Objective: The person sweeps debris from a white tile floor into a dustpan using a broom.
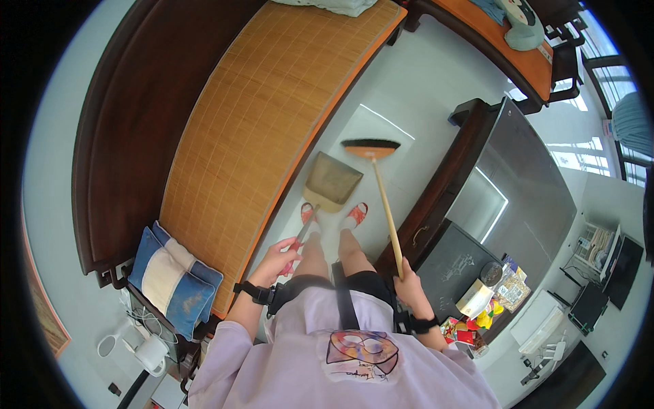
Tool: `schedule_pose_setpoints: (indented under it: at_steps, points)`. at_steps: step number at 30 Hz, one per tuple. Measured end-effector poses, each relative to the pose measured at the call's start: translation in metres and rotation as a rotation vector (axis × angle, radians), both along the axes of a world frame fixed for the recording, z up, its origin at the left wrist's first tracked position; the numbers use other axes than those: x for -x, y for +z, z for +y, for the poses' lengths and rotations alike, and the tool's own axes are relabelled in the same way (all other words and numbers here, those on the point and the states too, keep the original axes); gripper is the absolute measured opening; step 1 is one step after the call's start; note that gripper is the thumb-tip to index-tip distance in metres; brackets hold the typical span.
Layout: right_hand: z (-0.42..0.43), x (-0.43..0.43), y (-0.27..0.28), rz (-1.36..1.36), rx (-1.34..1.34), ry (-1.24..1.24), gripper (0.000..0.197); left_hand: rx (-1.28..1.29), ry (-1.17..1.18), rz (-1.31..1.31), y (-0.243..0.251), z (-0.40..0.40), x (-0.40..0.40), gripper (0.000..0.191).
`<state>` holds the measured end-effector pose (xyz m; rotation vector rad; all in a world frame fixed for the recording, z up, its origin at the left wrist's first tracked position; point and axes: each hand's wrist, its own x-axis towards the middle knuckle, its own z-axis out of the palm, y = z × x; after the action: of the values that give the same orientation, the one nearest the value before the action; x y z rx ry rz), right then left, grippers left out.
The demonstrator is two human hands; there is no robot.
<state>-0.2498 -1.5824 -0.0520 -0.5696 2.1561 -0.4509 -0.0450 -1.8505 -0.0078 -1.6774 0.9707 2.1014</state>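
My left hand (280,259) is closed around the pink grip of a long-handled dustpan (333,180), whose beige pan rests on the floor in front of my feet. My right hand (410,287) holds the pale wooden handle of a broom (372,150). The broom's orange head with dark bristles is beyond the pan and a little to its right, apart from it. Whether any debris lies in the pan or by the bristles cannot be told.
A wooden couch with a woven mat (245,117) runs along the left, with blue and white cushions (176,280) at its near end. On the right stands a dark coffee table (531,168) bearing snacks and jars. Another wooden seat (521,51) is at the far right.
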Motion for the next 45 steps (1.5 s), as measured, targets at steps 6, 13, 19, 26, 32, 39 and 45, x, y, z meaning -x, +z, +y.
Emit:
schedule_pose_setpoints:
  at_steps: [6,13,19,26,32,39,45]
  points:
    - [-0.02,0.028,0.078,-0.485,-0.05,-0.37,0.054,0.029,0.099,-0.059,0.0,0.013,-0.003,0.05]
    - [-0.112,0.055,0.032,-0.322,0.112,-0.318,0.046,0.053,0.157,-0.037,-0.005,0.033,-0.025,0.048]
    - [-0.217,0.125,-0.055,-0.014,0.093,-0.136,0.04,0.014,0.226,-0.047,-0.003,0.036,-0.041,0.048]
    - [-0.268,0.158,-0.116,-0.07,0.113,-0.223,0.053,0.023,0.298,-0.039,-0.005,0.039,-0.044,0.048]
    - [-0.2,0.12,-0.131,0.095,0.017,0.089,0.053,0.017,0.26,-0.038,-0.009,0.035,-0.041,0.048]
    - [-0.035,0.019,-0.043,-0.044,-0.114,0.229,0.064,-0.001,0.215,-0.108,-0.005,0.033,-0.028,0.05]
    - [-0.026,0.021,0.055,-0.27,-0.152,0.085,0.056,0.002,0.152,-0.104,0.002,0.028,-0.022,0.05]
